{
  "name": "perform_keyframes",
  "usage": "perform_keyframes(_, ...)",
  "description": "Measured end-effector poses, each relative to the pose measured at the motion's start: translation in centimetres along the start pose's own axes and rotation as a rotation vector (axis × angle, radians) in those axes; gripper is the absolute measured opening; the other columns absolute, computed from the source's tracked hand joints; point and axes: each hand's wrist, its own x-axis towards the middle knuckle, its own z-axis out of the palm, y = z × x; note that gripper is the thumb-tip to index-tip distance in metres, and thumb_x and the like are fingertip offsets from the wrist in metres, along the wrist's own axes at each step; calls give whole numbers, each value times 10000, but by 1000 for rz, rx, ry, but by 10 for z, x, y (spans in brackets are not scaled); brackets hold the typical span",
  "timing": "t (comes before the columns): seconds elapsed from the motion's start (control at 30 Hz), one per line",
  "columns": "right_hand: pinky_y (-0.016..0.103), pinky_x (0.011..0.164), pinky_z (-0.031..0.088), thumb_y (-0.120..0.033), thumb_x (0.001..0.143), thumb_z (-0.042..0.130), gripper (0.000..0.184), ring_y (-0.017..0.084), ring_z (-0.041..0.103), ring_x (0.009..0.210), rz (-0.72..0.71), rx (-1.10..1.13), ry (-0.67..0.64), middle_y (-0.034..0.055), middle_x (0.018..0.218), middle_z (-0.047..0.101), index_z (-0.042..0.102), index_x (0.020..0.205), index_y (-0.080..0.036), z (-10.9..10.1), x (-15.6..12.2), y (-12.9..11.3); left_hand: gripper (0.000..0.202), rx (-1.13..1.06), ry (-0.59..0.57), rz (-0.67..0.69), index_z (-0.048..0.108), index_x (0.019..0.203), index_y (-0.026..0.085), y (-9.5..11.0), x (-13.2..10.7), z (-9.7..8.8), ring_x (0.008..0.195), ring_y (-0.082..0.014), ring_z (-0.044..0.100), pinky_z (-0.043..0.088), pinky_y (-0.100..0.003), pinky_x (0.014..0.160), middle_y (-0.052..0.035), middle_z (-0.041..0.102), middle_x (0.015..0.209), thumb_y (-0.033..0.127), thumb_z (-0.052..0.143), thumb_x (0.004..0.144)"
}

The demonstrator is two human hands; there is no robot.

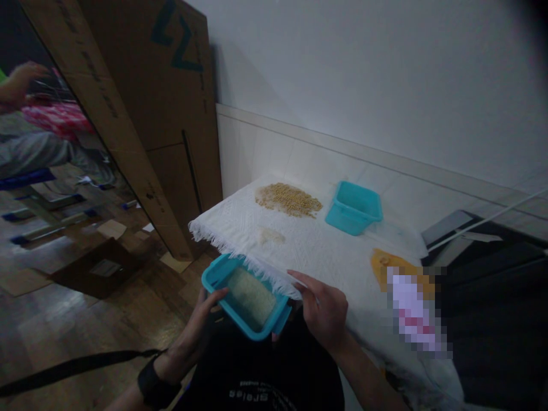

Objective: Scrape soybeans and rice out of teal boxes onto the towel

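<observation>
My left hand [199, 319] grips the left side of a blue plastic bin [209, 281], its thumb over the rim. White grains like rice [250, 297] lie inside. The bin is held just under the fringed edge of a white tablecloth [231, 220], which hides part of its far rim. My right hand [324, 305] is closed in a pinch at that edge, on a thin white flat thing; whether it is a card or the cloth itself is unclear. A small patch of pale grains [271, 235] lies on the cloth, with a pile of tan beans [289, 198] behind it.
A second blue bin [353, 214] stands at the back of the table. To its right are a yellow-orange packet [379, 268] and a dark case-like object [483, 251]. A tall cardboard box [171, 114] rises at the left. Another person's hand [21, 85] shows far left.
</observation>
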Motion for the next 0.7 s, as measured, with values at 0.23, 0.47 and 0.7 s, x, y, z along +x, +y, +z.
perform_keyframes(0.23,190,564,531,-270,998,546,175,132,721,585,105,-112,84,18,790,784,710,1007,-211,28,29,39,582,22,20,19,503,1317,310,2,-1,1,940,-279,734,578,-442,840,-81,708,1183,424,734,795)
perform_keyframes(0.47,185,635,552,-231,988,551,174,133,746,675,71,-66,24,23,864,795,708,1065,-219,33,24,34,573,17,11,22,503,1329,314,-2,7,-6,948,-273,732,574,-430,843,-80,690,1234,427,725,813)
perform_keyframes(0.7,178,627,552,-266,1015,510,201,125,745,664,47,-60,14,16,847,794,702,1043,-215,45,33,37,617,7,-18,37,480,1380,330,2,6,-10,1020,-294,711,567,-439,853,-92,667,1289,445,717,822)
